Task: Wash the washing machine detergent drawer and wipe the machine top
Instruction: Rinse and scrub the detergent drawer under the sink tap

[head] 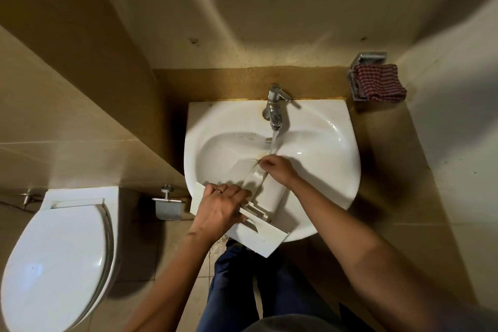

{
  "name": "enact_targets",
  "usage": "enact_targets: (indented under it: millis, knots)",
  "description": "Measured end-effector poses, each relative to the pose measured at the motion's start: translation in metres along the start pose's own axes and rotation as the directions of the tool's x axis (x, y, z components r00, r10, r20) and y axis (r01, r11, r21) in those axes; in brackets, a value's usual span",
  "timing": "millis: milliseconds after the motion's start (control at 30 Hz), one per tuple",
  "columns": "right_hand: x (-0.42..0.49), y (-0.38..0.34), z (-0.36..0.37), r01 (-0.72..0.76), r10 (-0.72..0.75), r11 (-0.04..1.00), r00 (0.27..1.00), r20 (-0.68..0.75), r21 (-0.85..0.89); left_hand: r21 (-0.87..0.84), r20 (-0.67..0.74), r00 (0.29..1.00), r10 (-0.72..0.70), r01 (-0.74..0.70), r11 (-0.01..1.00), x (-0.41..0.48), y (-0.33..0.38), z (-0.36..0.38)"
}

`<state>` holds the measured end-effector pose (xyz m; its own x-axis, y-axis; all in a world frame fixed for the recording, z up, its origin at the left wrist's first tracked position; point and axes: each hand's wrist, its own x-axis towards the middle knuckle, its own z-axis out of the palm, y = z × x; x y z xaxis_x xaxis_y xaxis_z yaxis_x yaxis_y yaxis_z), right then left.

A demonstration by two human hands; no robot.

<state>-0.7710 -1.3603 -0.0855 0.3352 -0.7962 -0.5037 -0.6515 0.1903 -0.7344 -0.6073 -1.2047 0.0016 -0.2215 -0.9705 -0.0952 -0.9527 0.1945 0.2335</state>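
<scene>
The white detergent drawer [269,197] lies slanted in the white sink [331,170], its front panel sticking out over the near rim. My left hand [223,207] grips the drawer near that front panel. My right hand [277,167] rests on the drawer's far end with curled fingers, right under the water. Water runs from the chrome tap [275,108] onto that far end.
A red checked cloth [380,86] hangs on a metal holder on the right wall. A toilet [62,256] with its lid down stands to the left, with an empty paper holder [167,207] between it and the sink. Tiled walls close in on both sides.
</scene>
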Motion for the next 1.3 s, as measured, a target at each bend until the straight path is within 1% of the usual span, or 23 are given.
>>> enact_targets:
  millis: [33,67,133,200,267,300,367,433,467,533,600,633,733,800,867,933,1000,1067,1100,1133,1200,1233,1300]
  knots:
    - [0.008,-0.001,0.003,-0.041,0.041,0.998,0.999,0.016,-0.047,0.044,0.014,1.000,0.008,-0.008,0.999,0.000,0.002,-0.001]
    - [0.014,-0.001,0.004,-0.080,0.080,0.996,0.997,0.001,-0.037,0.080,0.021,1.000,0.018,-0.019,0.997,0.001,0.003,-0.001]
    - [0.021,-0.003,0.001,-0.168,0.170,0.984,0.985,-0.034,0.064,0.139,0.019,1.000,0.025,-0.028,0.990,0.003,0.002,-0.001]
    - [0.022,0.000,-0.003,-0.212,0.222,0.970,0.972,-0.073,0.120,0.186,-0.015,0.999,0.031,-0.027,0.982,0.005,0.000,0.000]
    - [0.021,-0.002,-0.008,-0.192,0.203,0.974,0.975,-0.088,0.116,0.184,-0.064,0.997,0.043,-0.031,0.982,0.005,-0.002,0.002]
    - [0.020,-0.003,-0.011,-0.174,0.185,0.976,0.980,-0.069,0.134,0.176,-0.090,0.995,0.051,-0.035,0.984,0.004,-0.003,0.004]
    - [0.017,-0.006,-0.020,-0.144,0.134,0.956,0.989,0.059,0.254,0.172,-0.149,0.987,0.064,-0.038,0.984,-0.002,-0.005,0.006]
    - [0.014,-0.014,-0.030,-0.145,0.096,0.938,0.981,0.166,0.314,0.155,-0.207,0.977,0.052,-0.020,0.988,-0.009,-0.006,0.004]
    - [0.014,-0.016,-0.033,-0.143,0.097,0.940,0.983,0.159,0.311,0.133,-0.231,0.972,0.035,-0.004,0.991,-0.011,-0.006,0.002]
    - [0.017,-0.020,-0.036,-0.115,0.095,0.933,0.993,0.075,0.342,0.076,-0.240,0.971,-0.011,0.030,0.997,-0.012,-0.005,-0.002]
    - [0.023,-0.026,-0.038,-0.146,0.167,0.853,0.986,0.004,0.501,0.024,-0.215,0.975,-0.048,0.055,0.998,-0.010,-0.003,-0.007]
    - [0.025,-0.031,-0.040,-0.174,0.206,0.803,0.979,0.008,0.570,0.005,-0.201,0.978,-0.061,0.063,0.998,-0.009,-0.002,-0.008]
    - [0.032,-0.041,-0.048,-0.285,0.273,0.651,0.953,0.133,0.703,-0.064,-0.193,0.976,-0.101,0.090,0.994,-0.006,0.001,-0.014]
    - [0.036,-0.044,-0.053,-0.341,0.277,0.530,0.935,0.221,0.777,-0.115,-0.198,0.972,-0.130,0.109,0.987,-0.006,0.003,-0.020]
    - [0.038,-0.047,-0.056,-0.379,0.284,0.418,0.918,0.278,0.826,-0.122,-0.187,0.970,-0.154,0.133,0.984,-0.005,0.004,-0.026]
    - [0.037,-0.050,-0.056,-0.386,0.273,0.362,0.914,0.299,0.848,-0.122,-0.179,0.967,-0.179,0.159,0.980,-0.004,0.005,-0.032]
    - [0.033,-0.055,-0.057,-0.374,0.235,0.332,0.922,0.308,0.866,-0.145,-0.161,0.962,-0.221,0.198,0.969,-0.002,0.005,-0.036]
    - [0.026,-0.060,-0.057,-0.341,0.194,0.367,0.938,0.288,0.866,-0.187,-0.122,0.953,-0.277,0.252,0.949,-0.001,0.003,-0.036]
    - [0.023,-0.061,-0.057,-0.304,0.172,0.433,0.952,0.253,0.849,-0.211,-0.103,0.945,-0.311,0.285,0.935,-0.002,0.001,-0.036]
    - [0.019,-0.061,-0.058,-0.252,0.140,0.528,0.968,0.209,0.811,-0.232,-0.086,0.936,-0.341,0.314,0.921,-0.002,0.001,-0.036]
    - [0.006,-0.062,-0.059,-0.120,0.027,0.766,0.988,0.155,0.632,-0.261,-0.052,0.932,-0.360,0.335,0.905,0.001,0.004,-0.039]
    - [-0.004,-0.062,-0.059,-0.062,-0.035,0.854,0.984,0.175,0.517,-0.265,-0.043,0.936,-0.350,0.327,0.907,0.003,0.006,-0.040]
    - [-0.026,-0.062,-0.056,0.024,-0.134,0.941,0.943,0.306,0.338,-0.256,-0.027,0.942,-0.333,0.316,0.914,0.008,0.010,-0.039]
